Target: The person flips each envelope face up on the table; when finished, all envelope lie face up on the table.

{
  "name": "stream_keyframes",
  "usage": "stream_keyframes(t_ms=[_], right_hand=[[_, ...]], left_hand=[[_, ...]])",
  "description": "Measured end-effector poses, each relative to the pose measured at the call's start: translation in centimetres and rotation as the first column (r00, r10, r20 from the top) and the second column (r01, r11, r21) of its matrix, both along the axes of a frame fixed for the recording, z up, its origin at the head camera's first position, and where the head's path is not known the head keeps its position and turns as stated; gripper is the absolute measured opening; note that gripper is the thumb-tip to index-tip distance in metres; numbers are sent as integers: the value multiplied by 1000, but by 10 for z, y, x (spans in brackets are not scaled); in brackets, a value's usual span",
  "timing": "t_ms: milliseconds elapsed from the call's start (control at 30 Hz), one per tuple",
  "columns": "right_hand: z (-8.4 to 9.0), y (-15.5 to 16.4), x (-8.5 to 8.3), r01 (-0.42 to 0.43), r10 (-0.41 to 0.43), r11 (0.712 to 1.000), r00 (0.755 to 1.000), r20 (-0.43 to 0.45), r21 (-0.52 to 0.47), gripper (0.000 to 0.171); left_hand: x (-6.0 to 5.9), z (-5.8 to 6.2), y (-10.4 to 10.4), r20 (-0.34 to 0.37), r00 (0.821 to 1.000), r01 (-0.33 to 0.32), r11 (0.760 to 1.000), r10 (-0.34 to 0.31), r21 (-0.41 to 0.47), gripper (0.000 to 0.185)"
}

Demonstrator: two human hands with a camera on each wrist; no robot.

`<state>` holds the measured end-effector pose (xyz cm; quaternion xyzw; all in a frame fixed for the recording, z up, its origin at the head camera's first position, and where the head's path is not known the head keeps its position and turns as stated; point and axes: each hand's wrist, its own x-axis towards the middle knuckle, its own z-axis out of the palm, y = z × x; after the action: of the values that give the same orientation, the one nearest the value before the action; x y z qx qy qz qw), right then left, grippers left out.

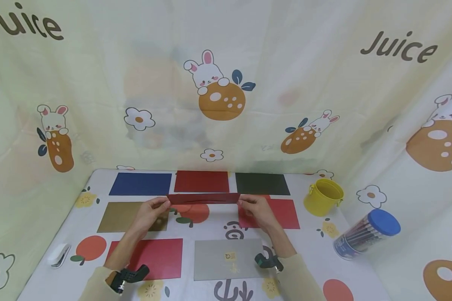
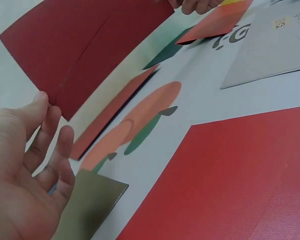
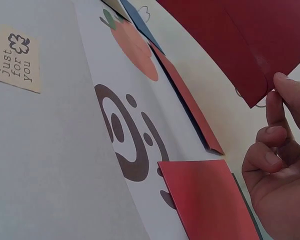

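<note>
I hold a dark red envelope [image 1: 203, 198] level above the table, flap side down, one hand at each short end. My left hand [image 1: 166, 204] pinches its left end, and in the left wrist view the thumb and fingers of that hand [image 2: 49, 103] meet at the envelope's [image 2: 85, 45] corner. At the other end my right hand [image 1: 244, 202] pinches the edge. The right wrist view shows that hand's [image 3: 276, 92] thumb and forefinger on the lower corner of the envelope [image 3: 240, 40].
Flat envelopes lie in rows on the printed tablecloth: blue [image 1: 140, 184], red [image 1: 201, 181], dark green [image 1: 262, 184], gold [image 1: 120, 216], red [image 1: 288, 213], red [image 1: 154, 257], grey [image 1: 227, 259]. A yellow bucket [image 1: 323, 196] and a blue-lidded pencil tube [image 1: 365, 234] stand right; a white stapler [image 1: 58, 255] lies left.
</note>
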<state>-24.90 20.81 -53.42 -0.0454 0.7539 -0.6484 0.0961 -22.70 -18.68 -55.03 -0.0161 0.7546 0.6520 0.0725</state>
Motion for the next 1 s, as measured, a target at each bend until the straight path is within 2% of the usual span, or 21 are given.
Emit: stream_keyframes(t_ms=[400, 733, 1000], right_hand=[[-2, -2, 1, 11, -12, 999, 1000, 17, 43, 34], [-7, -3, -1, -1, 7, 992, 999, -41, 129, 30], [-8, -8, -1, -10, 24, 984, 996, -80, 176, 39]], left_hand=[[0, 1, 1, 24, 999, -31, 999, 31, -26, 38], [0, -3, 1, -60, 998, -2, 998, -2, -63, 37], [0, -6, 3, -105, 994, -13, 991, -1, -134, 30]])
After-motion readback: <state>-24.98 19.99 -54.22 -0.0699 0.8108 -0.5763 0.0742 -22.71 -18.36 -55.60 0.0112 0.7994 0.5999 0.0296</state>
